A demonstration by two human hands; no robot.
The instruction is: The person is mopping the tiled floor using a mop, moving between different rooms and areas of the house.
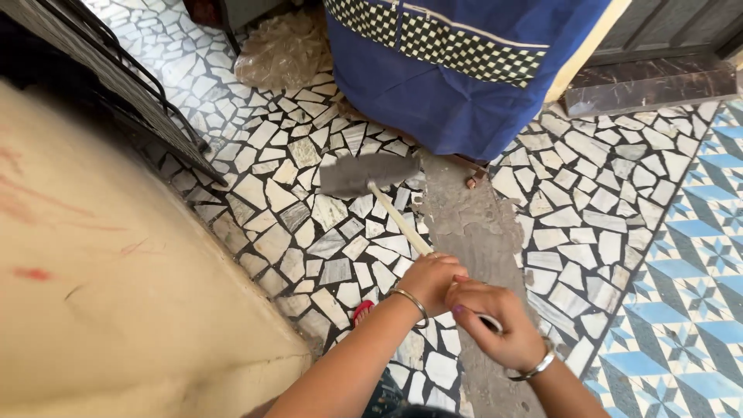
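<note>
Head view shows both hands, the left hand (pixel 429 280) and the right hand (pixel 495 325), with fingers closed around the pale handle (pixel 398 220) of a grey floor brush (pixel 368 174), whose head lies on the broken-tile mosaic floor (pixel 294 224), beside a grey cement strip (pixel 472 224), near a blue cloth cover (pixel 457 70), with a yellowish wall (pixel 101 294) at the left.

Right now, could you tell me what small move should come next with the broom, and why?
Probably draw the broom back along the grey strip: both hands, left hand and right hand, grip its handle, and its head sits at the strip's far end by the blue cover.
</note>
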